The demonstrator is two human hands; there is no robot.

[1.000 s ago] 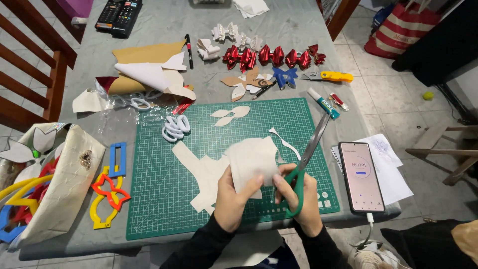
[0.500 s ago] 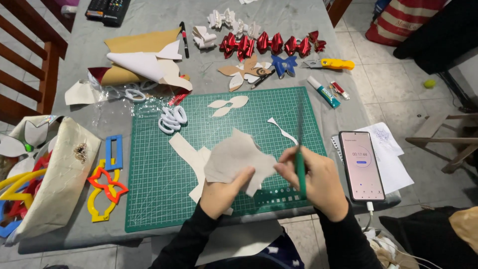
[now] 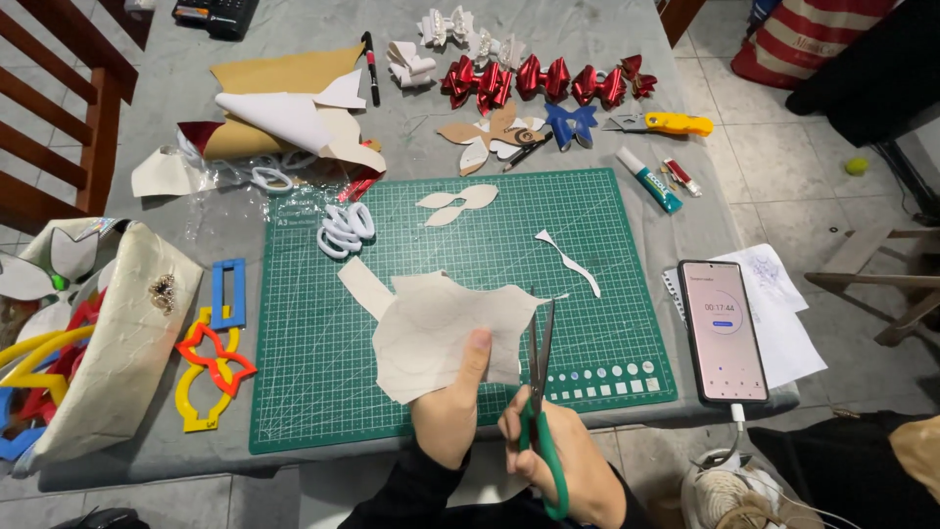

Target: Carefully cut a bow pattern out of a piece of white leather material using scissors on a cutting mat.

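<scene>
Down at the near edge, the right hand (image 3: pixel 573 460) grips green-handled scissors (image 3: pixel 540 392), fingers threaded through the loops and curled tight, blades pointing up and away, only a sliver apart as far as this angle lets me judge. Just beside it, the left hand (image 3: pixel 452 411) pinches the cream sheet (image 3: pixel 441 328), thumb pressed flat on top, the other fingers hidden underneath. That sheet is pale, stiff-looking, with an irregular outline, a pointed tip reaching right and faint curved lines traced on it. It is held up just above the near half of the green cutting mat (image 3: pixel 607 294), and the scissor blades meet its right edge.

On the mat beyond: a curved offcut strip (image 3: pixel 570 263), two cream leaf-shaped pieces (image 3: pixel 455 204), and a heap of white plastic templates (image 3: pixel 345 228) at the mat's left edge. Right of the mat, a phone (image 3: pixel 723 331) lies on papers, its screen lit. Left, on the grey counter (image 3: pixel 166 127), sit blue, red and yellow outline templates (image 3: pixel 211 358) next to a crumpled bag (image 3: pixel 113 343).

Farther back: a glue tube (image 3: pixel 648 179), a yellow utility knife (image 3: pixel 666 123), a blue bow (image 3: pixel 571 124), a row of red bows (image 3: pixel 534 78), white bows (image 3: pixel 452 29), a black marker (image 3: pixel 370 67), and rolled sheets (image 3: pixel 284 113) of tan and white.
</scene>
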